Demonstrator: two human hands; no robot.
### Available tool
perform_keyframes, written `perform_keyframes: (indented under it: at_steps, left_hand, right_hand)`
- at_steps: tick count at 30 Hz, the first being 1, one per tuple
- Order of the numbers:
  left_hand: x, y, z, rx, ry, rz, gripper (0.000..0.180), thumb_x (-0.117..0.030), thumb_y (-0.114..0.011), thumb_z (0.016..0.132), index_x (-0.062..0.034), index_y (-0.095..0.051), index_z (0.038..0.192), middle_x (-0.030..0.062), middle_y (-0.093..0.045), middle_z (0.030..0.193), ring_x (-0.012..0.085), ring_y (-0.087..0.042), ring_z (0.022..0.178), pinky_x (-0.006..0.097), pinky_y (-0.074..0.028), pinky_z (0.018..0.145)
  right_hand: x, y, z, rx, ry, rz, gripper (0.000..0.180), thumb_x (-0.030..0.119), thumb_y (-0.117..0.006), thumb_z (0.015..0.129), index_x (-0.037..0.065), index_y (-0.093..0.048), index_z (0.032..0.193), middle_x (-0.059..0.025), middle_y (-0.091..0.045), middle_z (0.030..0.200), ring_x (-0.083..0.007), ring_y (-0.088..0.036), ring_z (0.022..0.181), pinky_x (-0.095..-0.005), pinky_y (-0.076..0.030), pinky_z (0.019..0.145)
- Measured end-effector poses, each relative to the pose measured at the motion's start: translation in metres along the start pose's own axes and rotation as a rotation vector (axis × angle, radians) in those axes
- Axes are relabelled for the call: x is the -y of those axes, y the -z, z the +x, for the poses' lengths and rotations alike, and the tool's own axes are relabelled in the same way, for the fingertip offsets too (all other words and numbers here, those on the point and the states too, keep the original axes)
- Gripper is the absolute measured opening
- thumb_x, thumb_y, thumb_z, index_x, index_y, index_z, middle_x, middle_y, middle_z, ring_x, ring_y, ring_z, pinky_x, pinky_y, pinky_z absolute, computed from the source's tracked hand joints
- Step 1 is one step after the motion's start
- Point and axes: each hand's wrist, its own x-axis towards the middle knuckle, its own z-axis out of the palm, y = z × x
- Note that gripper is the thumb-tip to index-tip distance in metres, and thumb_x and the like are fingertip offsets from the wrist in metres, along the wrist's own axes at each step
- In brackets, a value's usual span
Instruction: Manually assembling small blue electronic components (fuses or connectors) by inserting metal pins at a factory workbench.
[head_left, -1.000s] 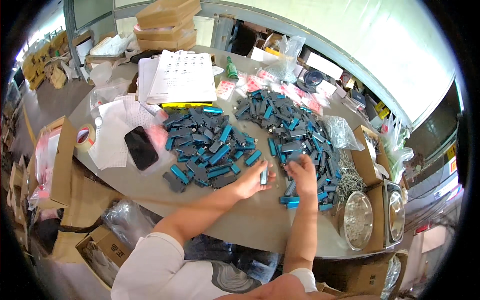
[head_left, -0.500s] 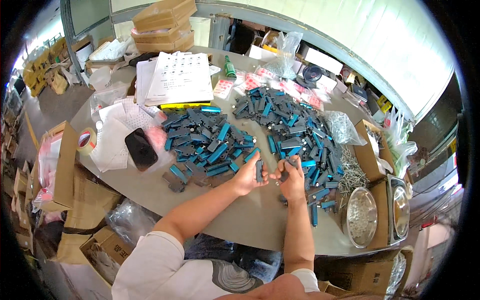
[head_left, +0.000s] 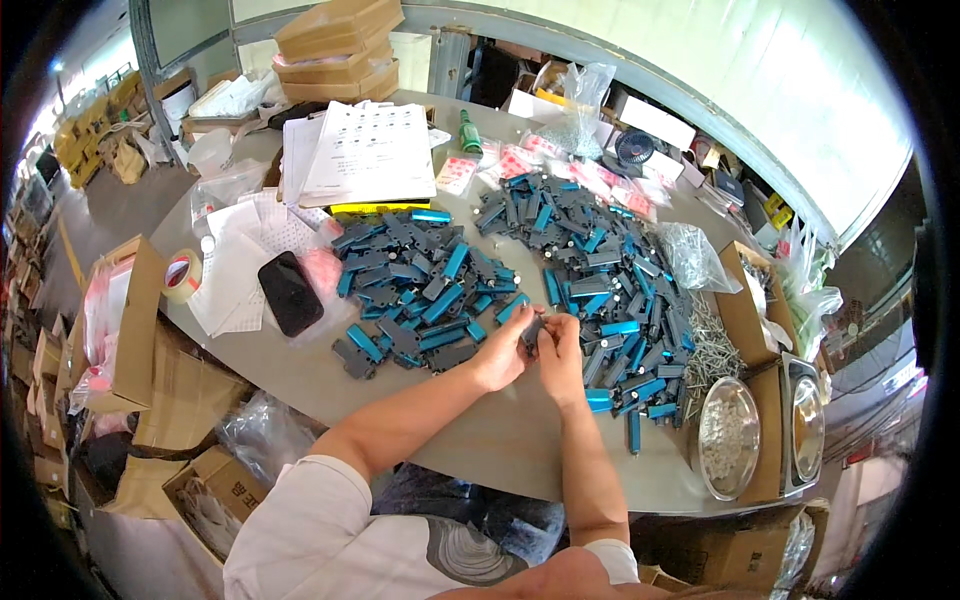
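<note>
Over the middle of the table my left hand (head_left: pixel 503 353) is closed round a small dark grey, block-like part (head_left: pixel 533 331). My right hand (head_left: pixel 561 360) meets it there, its thumb and fingers pinched on the same part; any smaller piece between the fingertips is hidden. Left of the hands lies a heap of grey and blue oblong parts (head_left: pixel 405 270), made of pieces like the one I hold. A larger heap of such parts (head_left: pixel 600 260) spreads to the right and back.
Loose screws or pins (head_left: pixel 712 345) lie right of the heaps, near a clear bowl of small white pieces (head_left: pixel 728 440) and an open cardboard box (head_left: pixel 757 300). Left are a black phone (head_left: pixel 290 294), tape roll (head_left: pixel 181 275) and papers (head_left: pixel 365 150). A green bottle (head_left: pixel 469 133) stands behind.
My right hand has moved left and come together with my left hand at the grey part. The dark piece seen in my right hand earlier is no longer separately visible.
</note>
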Motion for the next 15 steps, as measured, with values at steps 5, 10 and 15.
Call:
perform_keyframes:
  at_steps: [5, 10, 15]
  left_hand:
    - [0.002, 0.004, 0.002, 0.01, -0.08, 0.097, 0.026, -0.032, -0.053, 0.094, -0.0194, -0.044, 0.116, 0.0003, -0.05, 0.11, 0.0148, -0.048, 0.104, 0.033, -0.041, 0.081]
    - [0.002, 0.001, 0.001, -0.001, -0.157, 0.114, 0.026, -0.032, -0.05, 0.095, -0.017, -0.044, 0.116, 0.006, -0.051, 0.127, 0.0184, -0.05, 0.111, 0.034, -0.045, 0.082]
    - [0.002, -0.008, -0.003, -0.029, -0.226, 0.149, 0.027, -0.032, -0.048, 0.096, -0.0135, -0.045, 0.115, 0.0074, -0.052, 0.126, 0.0204, -0.049, 0.113, 0.037, -0.045, 0.089]
  right_hand:
    - [-0.011, -0.001, 0.003, -0.07, -0.036, 0.154, 0.017, 0.002, -0.052, 0.089, 0.004, -0.043, 0.103, -0.006, -0.053, 0.09, -0.011, -0.051, 0.078, -0.0234, -0.044, 0.064]
    - [-0.002, -0.003, 0.001, -0.16, -0.031, 0.051, 0.021, 0.004, -0.063, 0.082, 0.002, -0.047, 0.096, -0.0066, -0.056, 0.087, -0.0133, -0.053, 0.078, -0.0287, -0.047, 0.069]
    - [0.025, -0.001, -0.003, -0.162, -0.084, -0.087, 0.017, 0.011, -0.065, 0.082, -0.001, -0.053, 0.085, -0.0076, -0.058, 0.072, -0.0158, -0.058, 0.065, -0.031, -0.049, 0.06]
